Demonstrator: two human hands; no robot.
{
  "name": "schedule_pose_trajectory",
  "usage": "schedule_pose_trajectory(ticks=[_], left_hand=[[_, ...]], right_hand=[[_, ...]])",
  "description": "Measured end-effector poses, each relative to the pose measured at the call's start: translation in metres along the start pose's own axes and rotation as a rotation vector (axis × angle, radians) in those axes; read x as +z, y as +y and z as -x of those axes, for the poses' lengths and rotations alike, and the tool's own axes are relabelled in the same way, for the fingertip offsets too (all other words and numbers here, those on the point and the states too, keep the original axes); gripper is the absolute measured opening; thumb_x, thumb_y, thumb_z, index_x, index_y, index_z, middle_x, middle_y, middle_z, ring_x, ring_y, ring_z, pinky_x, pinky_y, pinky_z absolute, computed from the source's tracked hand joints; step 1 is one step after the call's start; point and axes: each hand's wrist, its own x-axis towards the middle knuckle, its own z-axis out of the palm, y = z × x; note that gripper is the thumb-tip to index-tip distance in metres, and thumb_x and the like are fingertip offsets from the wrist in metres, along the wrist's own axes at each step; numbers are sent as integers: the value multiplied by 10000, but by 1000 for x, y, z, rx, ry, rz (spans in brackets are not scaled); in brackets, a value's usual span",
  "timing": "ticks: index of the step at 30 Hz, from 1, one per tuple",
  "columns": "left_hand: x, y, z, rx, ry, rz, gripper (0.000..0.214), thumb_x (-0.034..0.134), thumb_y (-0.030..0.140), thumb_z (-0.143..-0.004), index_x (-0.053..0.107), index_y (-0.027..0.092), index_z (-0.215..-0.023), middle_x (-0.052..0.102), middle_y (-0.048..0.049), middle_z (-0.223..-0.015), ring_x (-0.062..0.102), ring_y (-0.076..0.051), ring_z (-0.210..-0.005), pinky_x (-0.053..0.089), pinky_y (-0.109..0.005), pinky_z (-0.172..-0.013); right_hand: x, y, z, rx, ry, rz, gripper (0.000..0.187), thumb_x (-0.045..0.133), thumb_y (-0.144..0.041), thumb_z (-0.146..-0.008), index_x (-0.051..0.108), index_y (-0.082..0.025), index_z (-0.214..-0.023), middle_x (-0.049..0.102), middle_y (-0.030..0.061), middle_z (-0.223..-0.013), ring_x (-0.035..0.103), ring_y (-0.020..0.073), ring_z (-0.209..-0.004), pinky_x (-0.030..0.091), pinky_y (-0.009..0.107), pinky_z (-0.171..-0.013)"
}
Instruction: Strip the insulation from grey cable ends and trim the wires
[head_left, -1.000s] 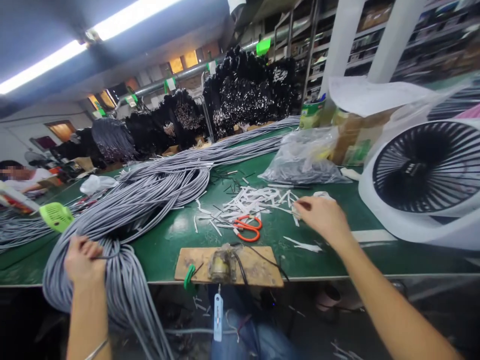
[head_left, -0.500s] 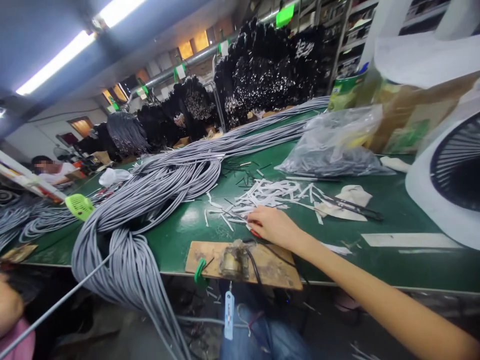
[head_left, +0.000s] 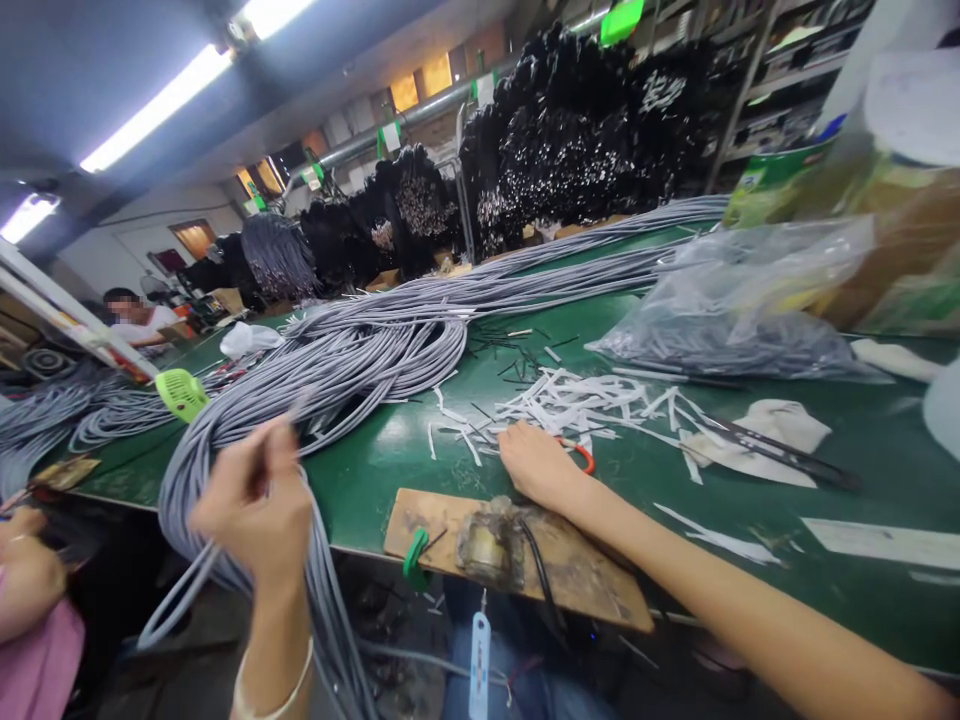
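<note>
My left hand [head_left: 255,505] is raised in front of the table edge, its fingers pinched round a single grey cable [head_left: 180,595] that loops down below it. Behind it a thick bundle of grey cables [head_left: 360,365] drapes over the edge of the green table [head_left: 360,480]. My right hand [head_left: 536,465] rests on the table, fingers curled over orange-handled scissors [head_left: 581,455], only part of one handle showing. White paper strips [head_left: 570,400] lie scattered just beyond that hand.
A wooden board [head_left: 570,565] with a small metal device [head_left: 491,545] is clamped at the table edge. A clear plastic bag [head_left: 742,310] lies at right, black cable bundles [head_left: 570,140] at the back. Another person's pink sleeve [head_left: 34,640] is at lower left; a seated person [head_left: 135,318] is far left.
My right hand moved left from the paper strips onto the scissors. My left hand left the bundle, went out of view, then came back up holding one grey cable. The view shifted left.
</note>
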Motion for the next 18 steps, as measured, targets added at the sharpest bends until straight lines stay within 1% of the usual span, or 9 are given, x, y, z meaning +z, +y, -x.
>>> schedule_pose_trajectory(ticks=[2,3,6,8,9,11,13,16,18], left_hand=[[36,7,5,89,-136,23,215,590,321,-773,675,141,-857,627,-9,-687,508,-100,-562,400,-221,-544],[56,11,8,103,-250,85,204,579,314,-777,683,145,-827,635,-12,-680,505,-95,-546,387,-212,-523],[108,23,17,28,-508,316,217,553,306,-777,694,146,-813,667,-30,-709,526,-96,-545,386,-199,-506],[131,30,24,-62,-652,436,229,557,303,-762,697,140,-845,668,-31,-689,526,-98,-528,381,-195,-483],[138,33,29,-102,-717,482,235,560,297,-756,695,136,-862,670,-34,-691,534,-103,-535,389,-194,-485],[143,36,39,-149,-828,550,226,561,277,-755,692,128,-864,680,-49,-727,567,-121,-591,424,-203,-528],[142,36,50,-137,-909,583,206,560,262,-762,692,122,-835,684,-68,-759,581,-135,-635,443,-216,-567],[136,34,61,-53,-957,578,197,555,257,-781,698,123,-802,660,-65,-692,543,-126,-584,402,-211,-516],[133,33,64,26,-944,566,194,539,236,-800,701,128,-804,632,-52,-648,518,-119,-566,373,-211,-507]], right_hand=[[1,4,-1,37,53,-118,156,441,-6,-707,563,-103,-713,638,154,-786,595,215,-807,431,277,-699],[1,5,-3,59,90,-182,143,419,-52,-752,545,-117,-727,635,125,-758,597,186,-758,440,258,-672],[-5,9,-7,132,240,-336,251,238,-166,-868,486,-130,-884,616,81,-763,583,122,-676,455,213,-614],[-12,12,-8,172,375,-448,303,175,-232,-888,439,-122,-987,594,74,-780,561,108,-643,454,205,-577],[-15,12,-7,180,442,-544,303,216,-291,-884,436,-123,-1007,579,58,-753,543,106,-610,447,204,-547],[-23,12,-3,168,540,-786,337,391,-419,-821,486,-138,-981,542,13,-661,497,102,-540,417,200,-485],[-28,11,1,144,575,-985,345,535,-471,-725,560,-152,-854,524,-3,-599,481,100,-520,402,202,-473],[-34,10,4,159,582,-1081,321,577,-468,-704,578,-151,-648,530,5,-559,486,95,-520,405,207,-500],[-35,11,4,197,607,-1134,329,607,-470,-683,587,-146,-626,508,-9,-518,455,81,-477,384,204,-470]])
